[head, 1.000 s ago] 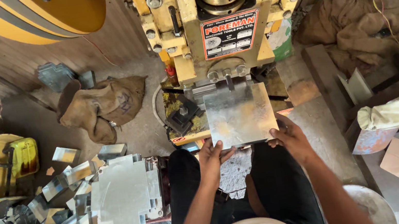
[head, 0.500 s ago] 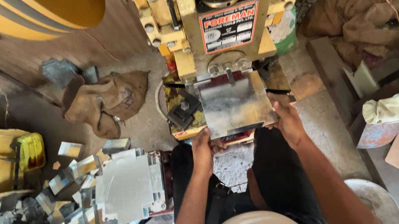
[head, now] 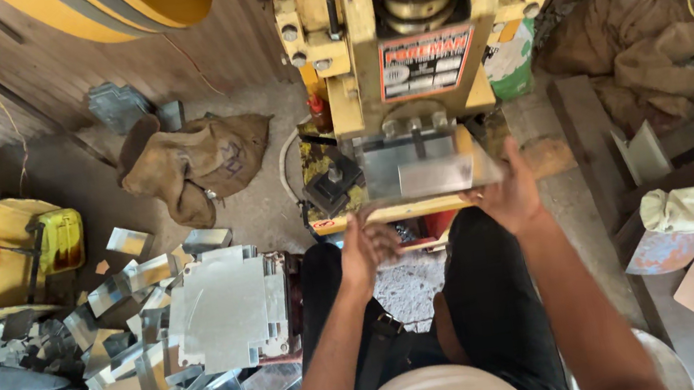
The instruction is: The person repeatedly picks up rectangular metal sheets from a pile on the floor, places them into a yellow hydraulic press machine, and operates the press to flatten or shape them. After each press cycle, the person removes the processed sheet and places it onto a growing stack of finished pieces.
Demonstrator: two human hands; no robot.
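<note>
Under the yellow press (head: 421,49), a shiny metal sheet (head: 429,170) lies flat with its long side going left to right. The right hand (head: 510,195) pinches its right edge. The left hand (head: 366,247) is open, close below, touching nothing.

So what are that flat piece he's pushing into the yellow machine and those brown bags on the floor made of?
The flat piece looks like thin sheet metal, bare and silvery, with a dull shine like the stack of cut sheets beside him. The brown bags look like coarse burlap, matte, rumpled and slumped. The right hand touches the piece.
</note>
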